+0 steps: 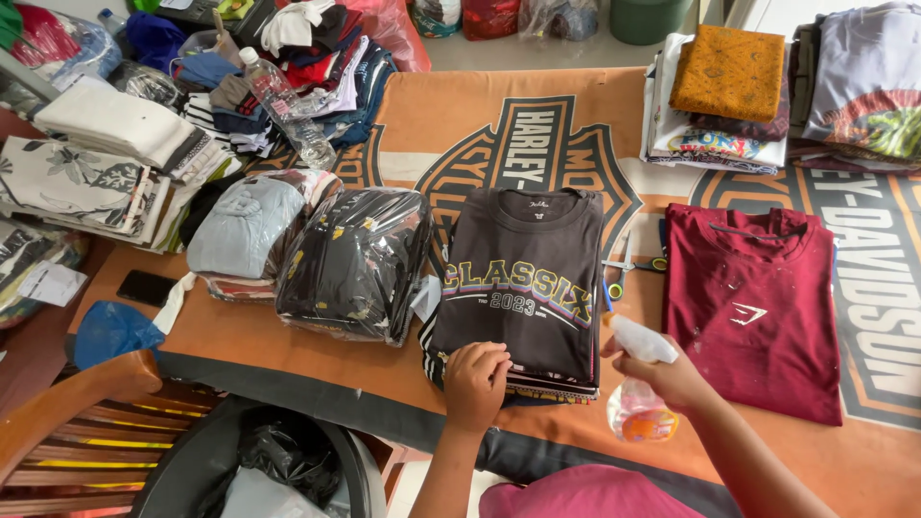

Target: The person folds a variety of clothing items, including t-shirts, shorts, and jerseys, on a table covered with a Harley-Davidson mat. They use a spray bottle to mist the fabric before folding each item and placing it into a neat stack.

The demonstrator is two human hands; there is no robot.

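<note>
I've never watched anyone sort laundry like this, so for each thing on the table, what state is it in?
Dark printed T-shirt: folded, top of a stack.
Maroon T-shirt: folded, lying flat alone.
Spray bottle: held in right hand.
Left hand: resting on the stack's near edge.
Plastic-wrapped bundle: bagged, closed.
Water bottle: capped, lying tilted.
Scissors: lying partly under the stack.
Phone: screen dark.

1. The spray bottle (640,411) sits half-buried under the right hand (672,376).
2. Scissors (625,269) are tucked partly beneath the folded dark T-shirt (523,278).
3. The grey T-shirt stack (868,77) runs off the blanket's far-right corner.
</note>
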